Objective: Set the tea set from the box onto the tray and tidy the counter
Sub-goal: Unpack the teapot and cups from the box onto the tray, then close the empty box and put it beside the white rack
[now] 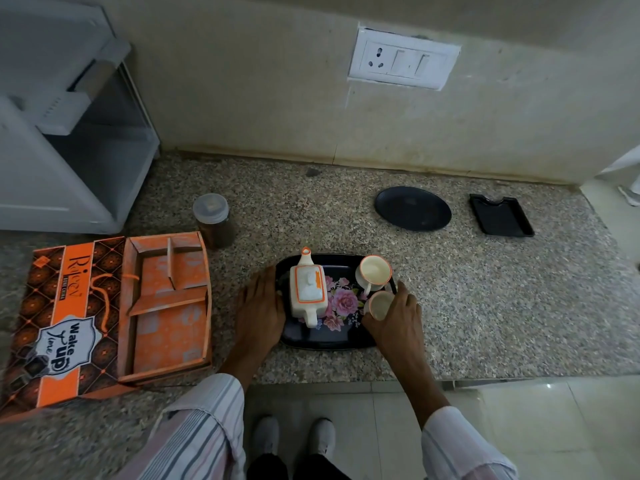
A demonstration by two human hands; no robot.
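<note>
With the left hand (261,306) flat against the tray (322,341) at 9 o'clock, the right hand (396,318), gripping a cup (378,304) at 4, should seat it gently.

The left grip (261,303) is laid palm down, fingers (266,282) straight and together, its forearm stretched over the front edge of the bench (502,306). The right grip (394,317) is curled, thumb and fingers wrapped round a cup (379,303). Both forearms are bared below striped sleeves (207,410).
</note>
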